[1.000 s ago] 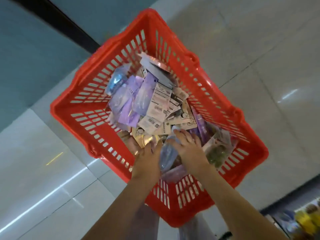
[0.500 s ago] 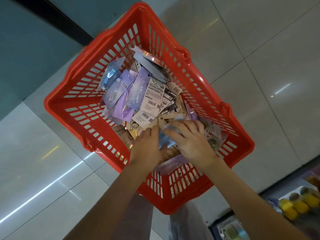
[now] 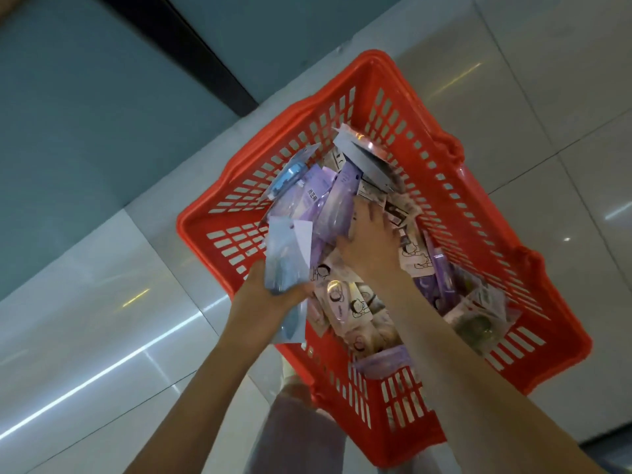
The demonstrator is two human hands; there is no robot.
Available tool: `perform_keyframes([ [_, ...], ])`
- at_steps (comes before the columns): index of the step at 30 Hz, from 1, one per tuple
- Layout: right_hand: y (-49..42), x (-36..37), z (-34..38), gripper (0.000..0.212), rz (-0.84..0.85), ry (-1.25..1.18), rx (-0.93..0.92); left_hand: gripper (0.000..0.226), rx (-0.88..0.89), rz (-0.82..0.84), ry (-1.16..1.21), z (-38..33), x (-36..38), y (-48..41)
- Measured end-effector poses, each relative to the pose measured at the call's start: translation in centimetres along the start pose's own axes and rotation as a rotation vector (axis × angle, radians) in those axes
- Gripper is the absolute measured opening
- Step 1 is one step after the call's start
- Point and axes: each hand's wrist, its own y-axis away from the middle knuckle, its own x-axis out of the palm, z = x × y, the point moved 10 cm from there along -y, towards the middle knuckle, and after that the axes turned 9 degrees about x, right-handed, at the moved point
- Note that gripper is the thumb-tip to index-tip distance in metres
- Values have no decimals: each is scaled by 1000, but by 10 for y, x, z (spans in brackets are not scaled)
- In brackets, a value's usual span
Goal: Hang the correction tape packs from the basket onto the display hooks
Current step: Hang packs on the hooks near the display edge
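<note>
head view: the left hand point(image 3: 265, 297) grips blue correction tape packs point(image 3: 287, 254) at their lower end, fingers curled round them, over the near-left rim of the red basket point(image 3: 205, 217). the right hand point(image 3: 372, 246) rests on the heap of purple and cream packs point(image 3: 345, 302) inside the basket, fingers spread and fairly straight. the basket stands on a tiled floor point(image 3: 102, 302).

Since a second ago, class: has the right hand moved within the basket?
Yes. The right hand has reached farther along the basket, away from its near wall, toward the far corner.
</note>
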Motion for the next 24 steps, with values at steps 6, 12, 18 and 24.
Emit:
perform_keyframes([
  [6, 48, -20, -34, 78, 45, -539, 11, 62, -14, -72, 134, 0, 5, 7],
  [12, 131, -66, -61, 77, 232, -1003, 99, 60, -27, -61, 219, -28, 20, 39],
  [18, 225, -151, -8, 70, 270, -1132, -107, 84, 180, 29, 373, -124, -13, 121],
  [24, 325, -268, 87, 72, 228, -946, -375, 39, 448, 50, 468, -237, -113, 232],
])
